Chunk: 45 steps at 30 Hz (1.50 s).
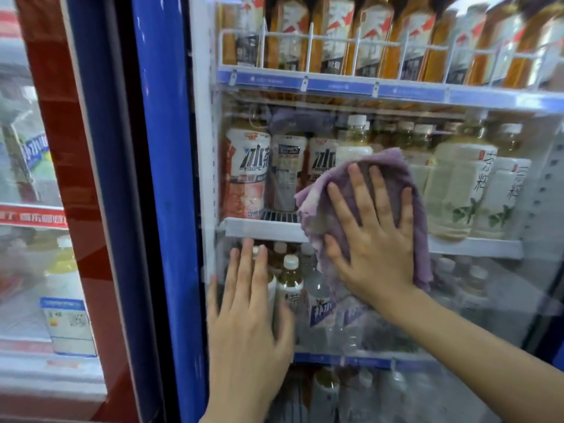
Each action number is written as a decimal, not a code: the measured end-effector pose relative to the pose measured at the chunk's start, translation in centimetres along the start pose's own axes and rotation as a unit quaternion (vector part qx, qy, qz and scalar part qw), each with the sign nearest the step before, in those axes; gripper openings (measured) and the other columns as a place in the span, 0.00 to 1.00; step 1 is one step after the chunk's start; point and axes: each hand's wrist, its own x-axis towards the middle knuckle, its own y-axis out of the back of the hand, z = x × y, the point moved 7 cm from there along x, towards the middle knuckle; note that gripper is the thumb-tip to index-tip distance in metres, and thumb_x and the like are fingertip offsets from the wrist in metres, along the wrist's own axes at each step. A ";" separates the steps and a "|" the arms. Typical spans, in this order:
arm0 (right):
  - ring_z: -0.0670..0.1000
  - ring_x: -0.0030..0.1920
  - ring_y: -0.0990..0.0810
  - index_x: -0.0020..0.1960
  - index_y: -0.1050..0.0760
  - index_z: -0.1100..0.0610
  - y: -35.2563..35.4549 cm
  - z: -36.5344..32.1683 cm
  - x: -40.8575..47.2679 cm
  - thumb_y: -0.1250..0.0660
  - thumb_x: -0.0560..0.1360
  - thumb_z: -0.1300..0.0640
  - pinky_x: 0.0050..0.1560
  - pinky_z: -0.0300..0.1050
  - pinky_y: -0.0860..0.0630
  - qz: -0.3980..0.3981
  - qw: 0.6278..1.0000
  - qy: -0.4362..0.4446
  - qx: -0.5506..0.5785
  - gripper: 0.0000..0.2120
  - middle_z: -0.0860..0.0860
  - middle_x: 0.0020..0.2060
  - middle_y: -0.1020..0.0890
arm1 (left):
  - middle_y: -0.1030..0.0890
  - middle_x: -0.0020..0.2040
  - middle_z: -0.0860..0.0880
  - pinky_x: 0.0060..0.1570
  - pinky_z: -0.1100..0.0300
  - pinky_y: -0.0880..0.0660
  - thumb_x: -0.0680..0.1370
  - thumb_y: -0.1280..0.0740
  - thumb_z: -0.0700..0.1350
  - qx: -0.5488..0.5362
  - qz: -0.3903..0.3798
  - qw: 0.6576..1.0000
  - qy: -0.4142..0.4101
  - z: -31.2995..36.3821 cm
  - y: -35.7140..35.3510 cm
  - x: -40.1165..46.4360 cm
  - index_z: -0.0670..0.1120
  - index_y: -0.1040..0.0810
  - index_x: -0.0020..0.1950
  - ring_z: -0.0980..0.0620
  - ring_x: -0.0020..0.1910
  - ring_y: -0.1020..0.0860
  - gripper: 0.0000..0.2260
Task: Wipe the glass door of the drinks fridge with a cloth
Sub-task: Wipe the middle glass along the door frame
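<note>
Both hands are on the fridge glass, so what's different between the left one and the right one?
The right hand presses a purple cloth against the glass door; the left hand lies bare on the glass with nothing under it. The right hand sits higher, over the middle shelf; the left hand sits lower, nearer the blue door frame. Both are flat, fingers straight and pointing up.

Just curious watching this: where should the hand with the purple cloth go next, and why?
Probably sweep right: the right hand presses the purple cloth flat mid-pane on the glass door, the left hand rests flat beside the blue frame, and glass to the right lies uncovered.
</note>
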 end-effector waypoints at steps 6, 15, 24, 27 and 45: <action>0.56 0.86 0.56 0.86 0.50 0.48 -2.0 -3.8 -5.2 0.45 0.82 0.39 0.81 0.62 0.66 -0.023 1.000 0.018 0.009 0.36 0.52 0.86 0.54 | 0.48 0.86 0.54 0.82 0.42 0.47 0.80 0.51 0.60 -0.015 -0.004 0.999 0.045 -1.6 0.2 0.5 0.50 0.45 0.86 0.53 0.85 0.48 0.34; 0.51 0.85 0.50 0.85 0.47 0.44 -3.3 -7.0 -11.1 0.35 0.77 0.41 0.83 0.59 0.62 -0.090 0.986 0.137 0.030 0.40 0.47 0.86 0.48 | 0.48 0.85 0.59 0.83 0.51 0.58 0.80 0.53 0.61 -0.039 -0.004 0.998 0.043 -1.9 1.2 0.6 0.53 0.50 0.86 0.61 0.84 0.52 0.34; 0.57 0.85 0.57 0.86 0.49 0.49 -0.1 -4.9 2.7 0.46 0.83 0.40 0.82 0.61 0.65 -0.006 0.999 -0.021 0.030 0.34 0.52 0.86 0.55 | 0.44 0.85 0.53 0.82 0.43 0.45 0.80 0.46 0.53 -0.040 0.054 0.998 0.018 -3.3 3.4 0.2 0.49 0.42 0.85 0.54 0.85 0.49 0.32; 0.58 0.85 0.56 0.86 0.48 0.50 -0.7 -6.5 1.3 0.46 0.83 0.41 0.81 0.61 0.66 -0.009 0.999 -0.006 0.032 0.34 0.53 0.86 0.55 | 0.45 0.86 0.50 0.81 0.42 0.44 0.80 0.46 0.52 -0.017 0.074 0.996 0.041 -5.0 4.1 -0.1 0.47 0.42 0.85 0.51 0.85 0.49 0.32; 0.56 0.85 0.55 0.86 0.48 0.49 -1.3 -11.0 3.3 0.46 0.84 0.40 0.82 0.59 0.67 -0.011 0.997 0.042 0.056 0.33 0.53 0.86 0.50 | 0.43 0.85 0.47 0.80 0.41 0.41 0.77 0.47 0.48 0.066 0.084 0.990 0.097 -9.4 5.2 -0.9 0.47 0.37 0.84 0.45 0.85 0.47 0.33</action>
